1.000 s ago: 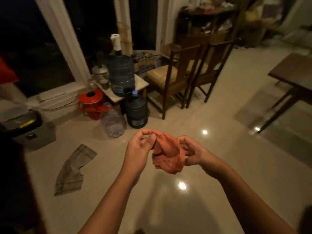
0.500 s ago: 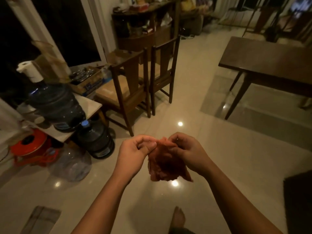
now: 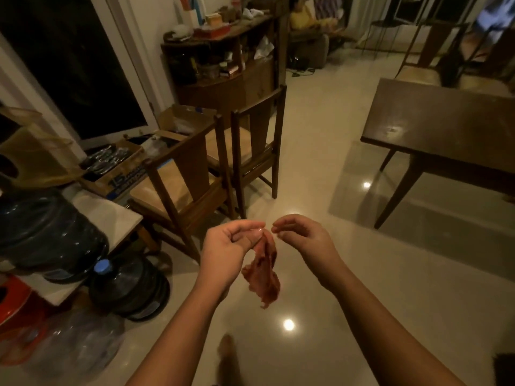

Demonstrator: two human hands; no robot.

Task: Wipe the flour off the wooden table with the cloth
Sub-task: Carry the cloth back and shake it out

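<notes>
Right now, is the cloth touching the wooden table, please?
Apart: the head view shows the cloth hanging from the left hand over the floor, well clear of the wooden table.

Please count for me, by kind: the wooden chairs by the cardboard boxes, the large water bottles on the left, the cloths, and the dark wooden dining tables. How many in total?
Wooden chairs: 2
Water bottles: 3
Cloth: 1
Wooden table: 1
Total: 7
</notes>
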